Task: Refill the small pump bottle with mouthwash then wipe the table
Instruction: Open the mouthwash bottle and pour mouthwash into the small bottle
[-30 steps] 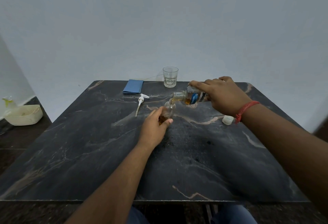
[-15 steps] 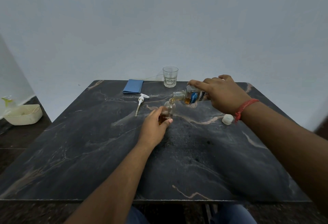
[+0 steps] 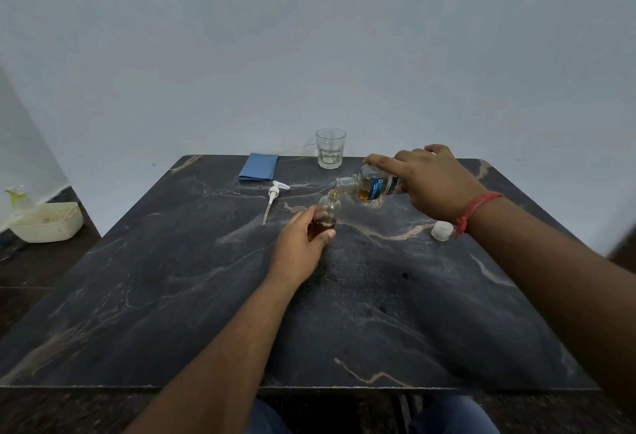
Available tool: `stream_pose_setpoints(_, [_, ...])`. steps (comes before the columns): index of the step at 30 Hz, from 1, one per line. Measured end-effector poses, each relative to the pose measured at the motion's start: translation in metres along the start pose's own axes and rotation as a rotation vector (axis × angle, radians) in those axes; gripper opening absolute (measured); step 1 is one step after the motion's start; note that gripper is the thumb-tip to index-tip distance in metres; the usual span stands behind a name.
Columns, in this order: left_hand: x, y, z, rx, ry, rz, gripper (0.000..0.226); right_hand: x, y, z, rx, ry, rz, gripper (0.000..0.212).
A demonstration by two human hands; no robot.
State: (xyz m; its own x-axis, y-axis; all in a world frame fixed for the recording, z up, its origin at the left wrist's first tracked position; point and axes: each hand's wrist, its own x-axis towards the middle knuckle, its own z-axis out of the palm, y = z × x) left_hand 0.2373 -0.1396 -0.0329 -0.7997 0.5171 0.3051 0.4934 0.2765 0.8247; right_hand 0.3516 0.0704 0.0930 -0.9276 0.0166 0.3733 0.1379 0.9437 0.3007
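My left hand grips the small clear bottle, which stands on the dark marble table and holds amber liquid. My right hand holds the mouthwash bottle tipped on its side, its open neck just above the small bottle's mouth. A thin amber stream runs between them. The white pump head with its tube lies on the table to the left of the small bottle. A folded blue cloth lies at the table's far edge.
An empty drinking glass stands at the far edge, behind the bottles. A white cap rests on the table under my right wrist. A cream basket sits on the floor at far left.
The mouthwash bottle has tipped slightly further and the amber level in the small bottle has risen. Both hands stay in nearly the same place.
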Motion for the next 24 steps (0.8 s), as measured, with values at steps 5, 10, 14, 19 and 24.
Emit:
stream_pose_setpoints(5, [0.001,0.0,-0.001,0.0,-0.005,-0.004,0.051,-0.003,-0.002,0.004,0.036,0.001,0.029,0.08])
stream_pose_setpoints(10, [0.001,-0.002,0.0,0.003,-0.005,-0.011,0.051,-0.011,-0.007,0.015,0.134,0.009,0.069,0.079])
stream_pose_setpoints(14, [0.002,-0.003,0.0,0.002,-0.013,-0.022,0.054,-0.015,-0.013,0.025,0.263,0.01,0.111,0.074])
stream_pose_setpoints(19, [0.002,-0.005,0.001,-0.004,-0.011,-0.016,0.048,-0.024,-0.028,0.04,0.637,-0.011,0.29,0.065])
stream_pose_setpoints(24, [0.002,-0.005,0.001,-0.057,-0.017,-0.042,0.034,-0.031,-0.039,0.056,1.123,0.1,0.554,0.054])
